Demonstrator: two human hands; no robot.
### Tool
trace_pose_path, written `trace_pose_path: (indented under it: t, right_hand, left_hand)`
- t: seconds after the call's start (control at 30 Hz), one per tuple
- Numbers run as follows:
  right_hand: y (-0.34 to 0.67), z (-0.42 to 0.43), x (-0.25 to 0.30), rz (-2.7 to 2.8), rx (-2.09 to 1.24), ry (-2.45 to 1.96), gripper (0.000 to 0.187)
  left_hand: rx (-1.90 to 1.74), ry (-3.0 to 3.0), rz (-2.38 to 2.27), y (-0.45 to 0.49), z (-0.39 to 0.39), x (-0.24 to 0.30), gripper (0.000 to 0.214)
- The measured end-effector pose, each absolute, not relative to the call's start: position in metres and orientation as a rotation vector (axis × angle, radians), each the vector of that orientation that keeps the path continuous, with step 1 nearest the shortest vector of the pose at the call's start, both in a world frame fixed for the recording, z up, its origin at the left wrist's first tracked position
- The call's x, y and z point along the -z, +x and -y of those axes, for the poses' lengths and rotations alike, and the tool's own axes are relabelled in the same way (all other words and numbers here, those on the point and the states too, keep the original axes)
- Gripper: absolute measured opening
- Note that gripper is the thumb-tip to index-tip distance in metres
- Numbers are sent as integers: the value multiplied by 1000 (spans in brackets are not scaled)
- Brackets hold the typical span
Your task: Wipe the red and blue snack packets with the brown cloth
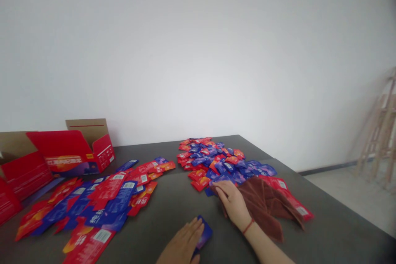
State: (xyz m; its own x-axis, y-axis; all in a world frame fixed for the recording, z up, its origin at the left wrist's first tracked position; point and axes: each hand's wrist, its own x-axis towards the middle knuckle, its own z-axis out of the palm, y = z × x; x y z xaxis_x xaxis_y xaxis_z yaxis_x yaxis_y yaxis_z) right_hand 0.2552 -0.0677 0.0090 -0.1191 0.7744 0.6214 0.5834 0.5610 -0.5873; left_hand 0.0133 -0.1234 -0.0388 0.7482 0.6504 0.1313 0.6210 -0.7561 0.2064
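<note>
- Far left corner of the desk (173,210): an open cardboard carton (71,152), printed red outside, stands beside a second carton (21,169) cut off by the view.
- Left half of the desk: flat red and blue packets (102,198) lie spread and overlapping.
- Near edge, middle: the left hand (182,241) lies palm down, fingers extended, over a blue packet (204,231), apparently pinning it to the desk. Whether the thumb grips it cannot be seen. The packet's long axis runs away from the person, leaning right.
- Far edge, middle: a heap of red and blue packets (210,156).
- Right of it: the right hand (232,204), fingers loosely extended, rests on a brown towel (262,206), gripping nothing visibly, its fingertips just beside the heap.
- Far right: a wooden frame (379,132) stands on the floor beyond the desk.
</note>
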Motion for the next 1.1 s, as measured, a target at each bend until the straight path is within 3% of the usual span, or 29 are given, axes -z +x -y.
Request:
trace_pose_path:
  t: [0.07,0.23,0.33,0.5,0.9,1.1]
  right_hand:
    - [244,77,-16,1855,-200,-1048,30]
    - [241,102,-15,2125,-59,-1173,32]
    - [256,110,-7,2230,1,-1371,38]
    - [256,110,-8,2250,43,-1500,39]
    - [217,140,-19,2561,-100,-1124,38]
    - [253,133,-12,2396,21,-1300,33]
  left_hand:
    - [-312,2796,-859,37,121,23,70]
    - [-656,2651,-1020,76,95,-8,57]
    - [-772,2509,-1170,53,90,-5,36]
    - [-730,2503,-1268,3,93,9,28]
    - [-570,2761,-1275,4,87,24,44]
    - [-506,2709,-1303,6,90,17,44]
